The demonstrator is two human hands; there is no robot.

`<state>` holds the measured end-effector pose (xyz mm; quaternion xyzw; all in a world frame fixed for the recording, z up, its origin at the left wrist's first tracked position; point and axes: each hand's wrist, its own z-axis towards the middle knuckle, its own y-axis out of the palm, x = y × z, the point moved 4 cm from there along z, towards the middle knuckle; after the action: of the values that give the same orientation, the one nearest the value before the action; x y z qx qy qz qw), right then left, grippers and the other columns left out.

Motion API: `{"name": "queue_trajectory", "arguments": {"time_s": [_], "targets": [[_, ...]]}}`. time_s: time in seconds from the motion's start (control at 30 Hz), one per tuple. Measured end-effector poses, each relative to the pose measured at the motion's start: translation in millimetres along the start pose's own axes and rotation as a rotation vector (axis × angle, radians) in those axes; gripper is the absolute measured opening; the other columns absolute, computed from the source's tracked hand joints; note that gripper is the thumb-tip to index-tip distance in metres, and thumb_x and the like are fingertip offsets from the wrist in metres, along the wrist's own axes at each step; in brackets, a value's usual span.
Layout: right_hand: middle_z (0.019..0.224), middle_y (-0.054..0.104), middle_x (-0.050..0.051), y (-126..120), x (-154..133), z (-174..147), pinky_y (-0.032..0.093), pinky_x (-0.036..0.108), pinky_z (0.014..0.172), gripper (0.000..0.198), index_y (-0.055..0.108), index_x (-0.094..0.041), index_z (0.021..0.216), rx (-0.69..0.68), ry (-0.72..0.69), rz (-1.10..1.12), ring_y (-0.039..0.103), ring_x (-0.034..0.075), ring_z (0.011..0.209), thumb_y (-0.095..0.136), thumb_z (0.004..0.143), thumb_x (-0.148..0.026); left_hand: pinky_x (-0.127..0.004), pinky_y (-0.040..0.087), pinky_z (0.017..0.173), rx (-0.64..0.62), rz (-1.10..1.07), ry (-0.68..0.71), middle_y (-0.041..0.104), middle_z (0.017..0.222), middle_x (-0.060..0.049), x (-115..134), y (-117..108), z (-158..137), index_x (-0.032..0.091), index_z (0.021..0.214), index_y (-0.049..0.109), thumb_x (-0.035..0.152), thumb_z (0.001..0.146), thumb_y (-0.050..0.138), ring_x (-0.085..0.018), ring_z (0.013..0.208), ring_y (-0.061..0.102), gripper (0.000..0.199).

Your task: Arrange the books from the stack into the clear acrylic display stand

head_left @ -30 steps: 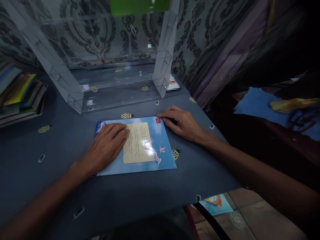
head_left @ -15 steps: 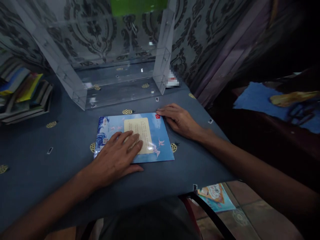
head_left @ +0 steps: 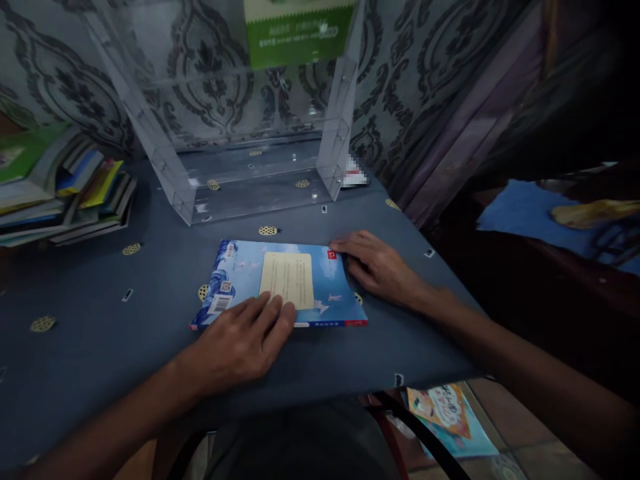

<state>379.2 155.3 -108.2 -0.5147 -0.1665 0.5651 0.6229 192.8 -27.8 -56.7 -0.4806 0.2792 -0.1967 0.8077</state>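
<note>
"How many books are by the hands?"
"One book, flat on the table, in front of one clear rack."
"And the two hands?"
"The left hand lies over its near edge, thumb hidden; I can't tell whether it grips. The right hand, loosely spread, touches the far right corner."
</note>
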Motion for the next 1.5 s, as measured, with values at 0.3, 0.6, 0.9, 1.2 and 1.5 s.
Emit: {"name": "queue_trajectory", "arguments": {"time_s": [0.3, 0.6, 0.9, 1.2, 1.5], "targets": [[0.128, 0.07, 0.01, -18, -21, -17, 0.053, 0.047, 0.1, 0.032, 0.074, -0.025, 0.112, -0.124, 0.241, 0.599, 0.065, 0.029, 0.119, 0.073, 0.084, -0.04, -0.018, 0.049, 0.059, 0.161, -0.558, -0.37, 0.072, 0.078, 0.002, -22, -34, -5, 0.019, 0.116, 0.057, 0.018, 0.104, 0.041, -0.009, 0.061, 0.066, 0.019], [0.089, 0.076, -0.001, 1, -37, 15, 0.058, 0.028, 0.075, 0.048, 0.072, -0.026, 0.099, 0.185, 0.513, 1.211, 0.071, 0.016, 0.077, 0.093, 0.06, -0.044, -0.018, 0.044, 0.053, 0.307, -1.044, -0.895, 0.064, 0.067, 0.003, -56, -39, -15, 0.02, 0.095, 0.07, 0.039, 0.1, 0.051, -0.01, 0.057, 0.058, 0.027], [0.077, 0.075, 0.0, 22, -60, 42, 0.057, 0.028, 0.065, 0.036, 0.074, -0.022, 0.093, -0.052, 0.412, 1.282, 0.065, 0.013, 0.062, 0.084, 0.073, -0.05, -0.022, 0.051, 0.052, 0.686, -1.464, -1.207, 0.066, 0.07, 0.001, -78, -20, -10, 0.02, 0.085, 0.06, 0.055, 0.082, 0.069, -0.012, 0.056, 0.059, 0.036], [0.065, 0.066, -0.003, 25, -49, 31, 0.038, 0.018, 0.036, 0.057, 0.06, -0.02, 0.121, -0.071, 0.585, 1.228, 0.049, 0.008, 0.042, 0.077, 0.078, -0.054, -0.021, 0.048, 0.051, 0.483, -1.666, -1.387, 0.058, 0.062, 0.005, -88, 48, -32, 0.019, 0.077, 0.053, 0.055, 0.07, 0.079, -0.01, 0.053, 0.057, 0.044], [0.056, 0.061, -0.006, 36, -40, 25, 0.037, 0.017, 0.03, 0.067, 0.048, -0.019, 0.13, -0.185, 0.702, 1.218, 0.049, 0.008, 0.034, 0.073, 0.08, -0.056, -0.02, 0.05, 0.043, 0.188, -1.684, -1.454, 0.064, 0.063, 0.002, -89, 65, -42, 0.018, 0.077, 0.054, 0.053, 0.071, 0.077, -0.011, 0.049, 0.062, 0.042]]}}
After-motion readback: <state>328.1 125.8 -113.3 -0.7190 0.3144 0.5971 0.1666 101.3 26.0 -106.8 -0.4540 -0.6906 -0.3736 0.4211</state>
